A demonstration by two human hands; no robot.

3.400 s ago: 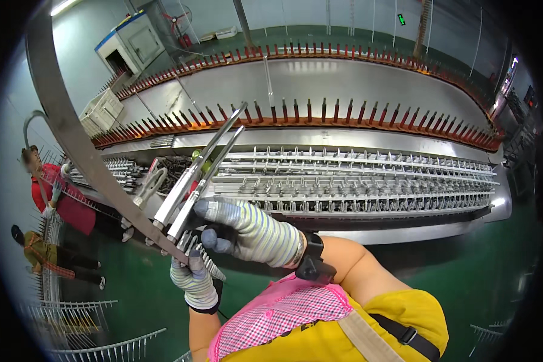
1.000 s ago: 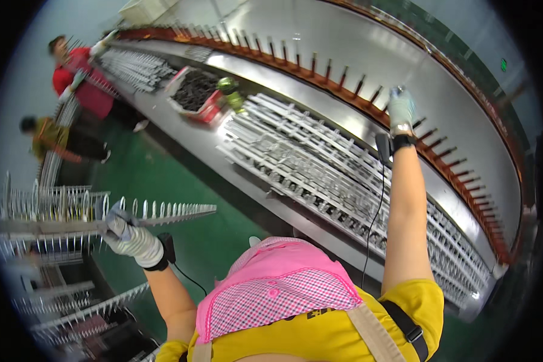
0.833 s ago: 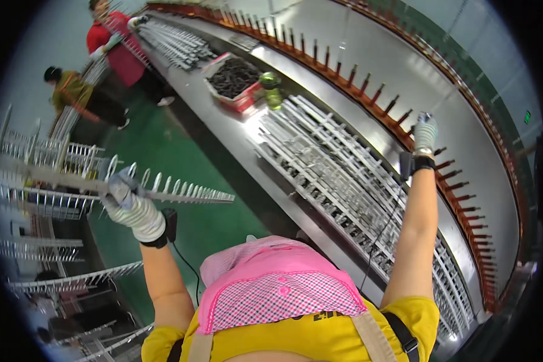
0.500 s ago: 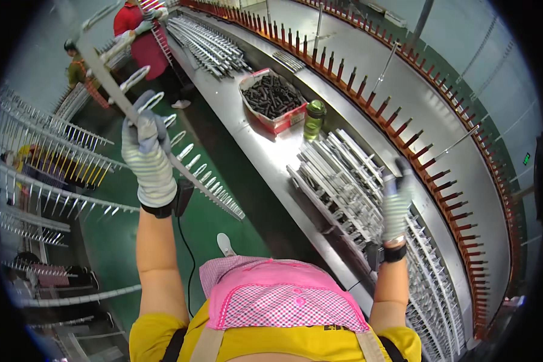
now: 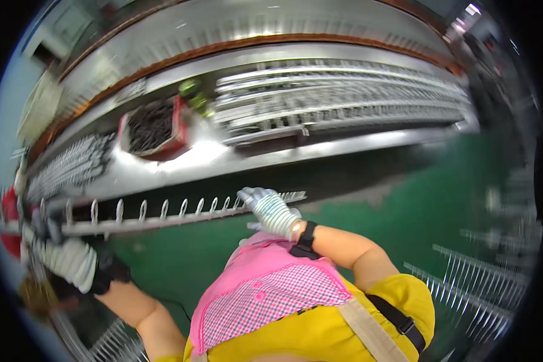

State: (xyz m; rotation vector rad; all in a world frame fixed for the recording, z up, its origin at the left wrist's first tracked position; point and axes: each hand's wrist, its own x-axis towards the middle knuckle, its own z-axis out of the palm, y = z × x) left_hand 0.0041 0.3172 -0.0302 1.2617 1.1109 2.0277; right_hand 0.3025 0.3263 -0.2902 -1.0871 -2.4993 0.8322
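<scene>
A long pale metal rack bar (image 5: 145, 223) with a row of upright loops stretches across in front of me, from the far left to just past the middle. My left hand (image 5: 66, 259), in a striped glove with grey fingers, is closed round its left part, though motion smears the fingers. Toward the bar's right end, my right hand (image 5: 273, 211), gloved alike, has its fingers over the bar and its thumb below, closed on it. A black strap circles each wrist.
Beyond the bar runs a metal bench (image 5: 211, 166). On it are a red-sided box (image 5: 178, 130) of dark pieces, a green bottle (image 5: 194, 96), stacked racks (image 5: 344, 96) and more racks (image 5: 72, 166) at left. A person in red (image 5: 10, 211) is at far left. Racks (image 5: 470, 283) hang lower right.
My view has swung round to the right. The rack bar has gone from slanting in my left hand to lying crosswise. My right hand has left the stacked racks and taken hold of the bar.
</scene>
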